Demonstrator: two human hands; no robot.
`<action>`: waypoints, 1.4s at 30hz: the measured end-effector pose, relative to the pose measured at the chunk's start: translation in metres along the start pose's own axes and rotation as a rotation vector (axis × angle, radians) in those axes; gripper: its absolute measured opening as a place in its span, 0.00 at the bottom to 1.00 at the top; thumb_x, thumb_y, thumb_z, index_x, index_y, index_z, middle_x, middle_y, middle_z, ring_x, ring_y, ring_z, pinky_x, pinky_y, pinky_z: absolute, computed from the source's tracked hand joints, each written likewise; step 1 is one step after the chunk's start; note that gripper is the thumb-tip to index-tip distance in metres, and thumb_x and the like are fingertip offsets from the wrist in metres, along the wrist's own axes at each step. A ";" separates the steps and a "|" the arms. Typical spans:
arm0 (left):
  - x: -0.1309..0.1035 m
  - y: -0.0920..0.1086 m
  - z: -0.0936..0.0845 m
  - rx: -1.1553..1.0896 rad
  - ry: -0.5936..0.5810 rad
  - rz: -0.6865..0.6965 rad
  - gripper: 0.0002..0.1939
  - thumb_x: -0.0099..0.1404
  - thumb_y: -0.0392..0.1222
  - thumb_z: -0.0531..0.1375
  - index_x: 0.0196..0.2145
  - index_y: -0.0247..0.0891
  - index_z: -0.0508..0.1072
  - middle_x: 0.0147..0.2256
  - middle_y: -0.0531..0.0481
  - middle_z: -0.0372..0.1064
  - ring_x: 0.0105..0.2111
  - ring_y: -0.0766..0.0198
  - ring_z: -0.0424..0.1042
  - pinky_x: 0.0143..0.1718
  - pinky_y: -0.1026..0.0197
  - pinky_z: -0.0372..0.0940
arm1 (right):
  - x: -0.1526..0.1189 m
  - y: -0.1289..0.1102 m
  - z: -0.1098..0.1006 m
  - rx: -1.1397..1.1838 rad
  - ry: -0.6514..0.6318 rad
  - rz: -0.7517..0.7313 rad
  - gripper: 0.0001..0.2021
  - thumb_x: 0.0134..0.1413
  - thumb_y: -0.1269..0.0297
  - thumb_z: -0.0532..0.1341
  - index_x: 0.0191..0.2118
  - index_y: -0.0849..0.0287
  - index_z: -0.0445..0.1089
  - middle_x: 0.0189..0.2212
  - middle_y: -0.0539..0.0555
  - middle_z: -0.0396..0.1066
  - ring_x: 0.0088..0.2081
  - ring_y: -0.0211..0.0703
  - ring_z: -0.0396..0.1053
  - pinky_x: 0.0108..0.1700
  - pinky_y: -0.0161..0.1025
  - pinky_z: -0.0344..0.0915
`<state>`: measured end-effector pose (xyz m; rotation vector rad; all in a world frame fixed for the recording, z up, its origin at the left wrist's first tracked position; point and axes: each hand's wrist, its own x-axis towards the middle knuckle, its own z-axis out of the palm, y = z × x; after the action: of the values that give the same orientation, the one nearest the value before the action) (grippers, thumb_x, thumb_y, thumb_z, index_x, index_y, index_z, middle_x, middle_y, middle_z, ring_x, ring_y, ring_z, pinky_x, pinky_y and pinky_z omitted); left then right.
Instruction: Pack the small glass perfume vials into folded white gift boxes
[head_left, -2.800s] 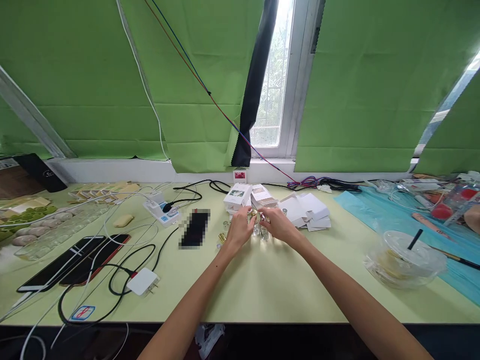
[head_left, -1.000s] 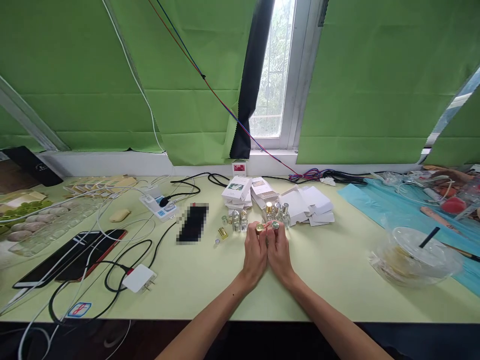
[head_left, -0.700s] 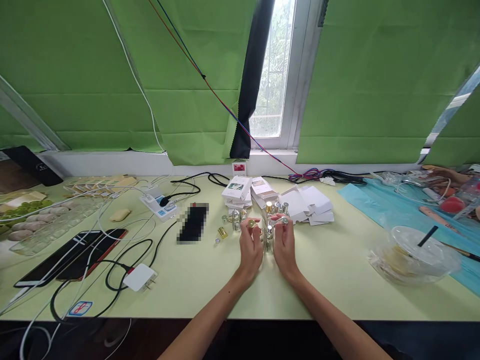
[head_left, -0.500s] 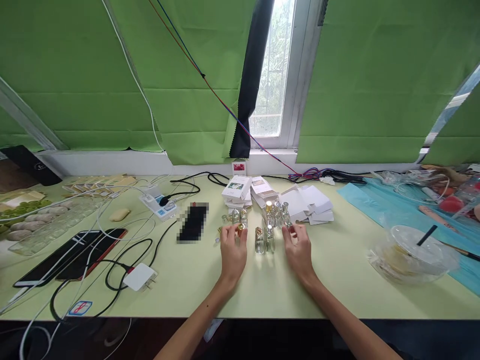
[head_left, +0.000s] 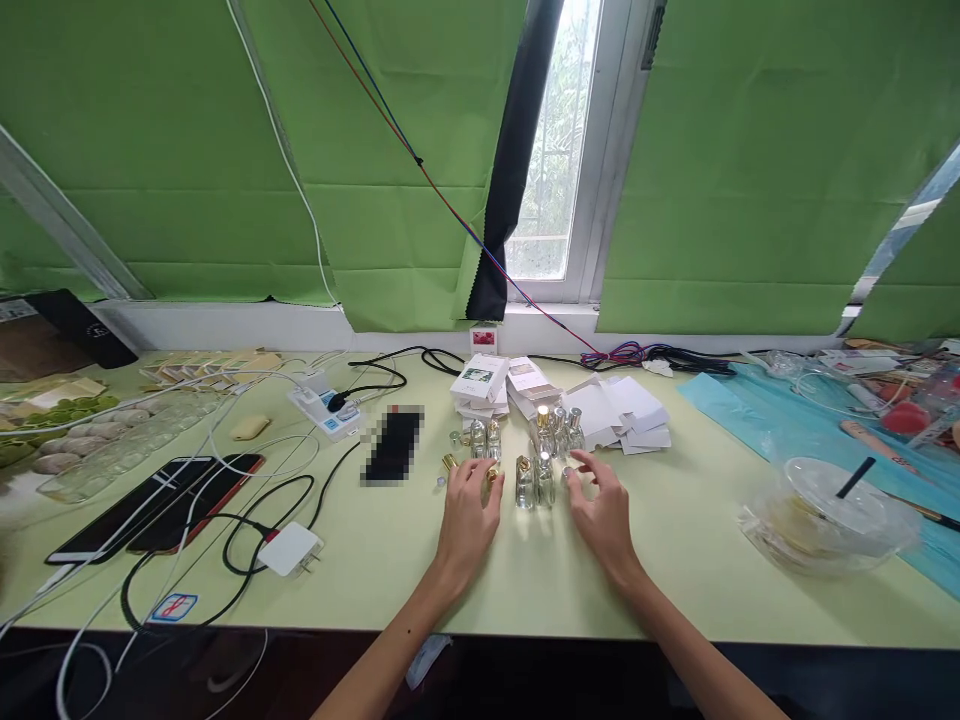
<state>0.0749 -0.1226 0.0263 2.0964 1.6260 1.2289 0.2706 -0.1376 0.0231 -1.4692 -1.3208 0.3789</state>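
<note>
On the table, my left hand (head_left: 471, 515) pinches a small gold cap (head_left: 492, 476) between thumb and forefinger. My right hand (head_left: 602, 512) is curled, with a small clear cap (head_left: 568, 473) at its thumb and forefinger tips. Between the hands, two glass perfume bottles (head_left: 534, 484) stand upright side by side. Behind them is a group of glass bottles (head_left: 559, 430), one topped in gold and others in silver. Two more bottles (head_left: 485, 438) stand beyond my left fingers. Near them lies a loose gold piece (head_left: 449, 461).
Small white boxes (head_left: 480, 380) and opened white cartons (head_left: 622, 410) lie behind the bottles. To the left are a power strip (head_left: 326, 412), cables, phones (head_left: 135, 510) and a white charger (head_left: 291, 549). A lidded plastic bowl (head_left: 829, 515) and blue sheet (head_left: 742, 400) are right.
The view has shifted slightly. My left hand with the gold cap has come a little closer to the front bottles. A clear cap now shows at my right fingertips.
</note>
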 end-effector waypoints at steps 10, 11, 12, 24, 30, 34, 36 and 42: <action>0.027 0.040 0.010 -0.130 -0.107 0.093 0.07 0.70 0.36 0.56 0.36 0.38 0.74 0.35 0.49 0.69 0.33 0.61 0.72 0.39 0.58 0.68 | 0.029 -0.024 0.006 -0.051 -0.209 -0.351 0.09 0.64 0.69 0.59 0.44 0.58 0.77 0.36 0.58 0.77 0.41 0.51 0.72 0.44 0.46 0.70; 0.027 0.040 0.010 -0.138 -0.099 0.090 0.07 0.70 0.36 0.56 0.36 0.38 0.74 0.35 0.49 0.69 0.32 0.61 0.71 0.38 0.58 0.67 | 0.029 -0.023 0.006 -0.055 -0.217 -0.362 0.10 0.64 0.69 0.58 0.44 0.58 0.77 0.36 0.57 0.77 0.41 0.51 0.72 0.43 0.45 0.70; 0.027 0.040 0.010 -0.143 -0.091 0.089 0.07 0.70 0.36 0.56 0.36 0.38 0.74 0.35 0.49 0.69 0.32 0.62 0.70 0.37 0.59 0.67 | 0.030 -0.023 0.006 -0.058 -0.225 -0.374 0.10 0.64 0.70 0.57 0.44 0.58 0.77 0.36 0.57 0.77 0.41 0.51 0.72 0.42 0.44 0.70; 0.032 0.008 0.006 -0.067 -0.039 -0.070 0.11 0.67 0.36 0.57 0.43 0.36 0.78 0.34 0.46 0.72 0.28 0.61 0.72 0.35 0.56 0.69 | 0.030 -0.022 0.005 -0.068 -0.262 -0.396 0.10 0.65 0.72 0.56 0.41 0.60 0.75 0.37 0.58 0.74 0.34 0.44 0.73 0.38 0.39 0.71; 0.027 -0.003 0.006 -0.009 -0.070 -0.046 0.12 0.64 0.34 0.58 0.43 0.38 0.78 0.34 0.46 0.73 0.31 0.57 0.74 0.37 0.54 0.68 | 0.033 -0.028 0.004 -0.119 -0.300 -0.358 0.07 0.61 0.74 0.60 0.38 0.59 0.75 0.33 0.54 0.71 0.30 0.41 0.70 0.36 0.38 0.69; 0.019 0.015 0.004 -0.016 -0.023 -0.009 0.14 0.73 0.39 0.50 0.44 0.38 0.76 0.41 0.43 0.73 0.38 0.54 0.73 0.42 0.51 0.68 | 0.034 -0.033 0.002 -0.157 -0.323 -0.348 0.06 0.61 0.72 0.61 0.35 0.60 0.76 0.31 0.53 0.69 0.29 0.41 0.70 0.35 0.37 0.68; 0.014 0.024 0.003 -0.035 0.035 0.089 0.14 0.73 0.40 0.50 0.46 0.40 0.74 0.44 0.42 0.74 0.44 0.52 0.72 0.48 0.49 0.67 | 0.034 -0.035 0.000 -0.173 -0.328 -0.340 0.06 0.62 0.70 0.61 0.35 0.60 0.76 0.33 0.54 0.68 0.28 0.39 0.69 0.35 0.37 0.67; 0.013 0.034 0.013 -0.001 -0.121 0.285 0.29 0.61 0.38 0.63 0.59 0.40 0.63 0.54 0.41 0.70 0.51 0.48 0.69 0.53 0.46 0.66 | 0.038 -0.046 -0.003 -0.376 -0.399 -0.318 0.13 0.64 0.64 0.61 0.26 0.58 0.69 0.25 0.51 0.67 0.25 0.40 0.64 0.29 0.36 0.58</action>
<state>0.1083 -0.1193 0.0451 2.4143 1.3098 1.1518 0.2621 -0.1151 0.0781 -1.4974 -2.0012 0.2271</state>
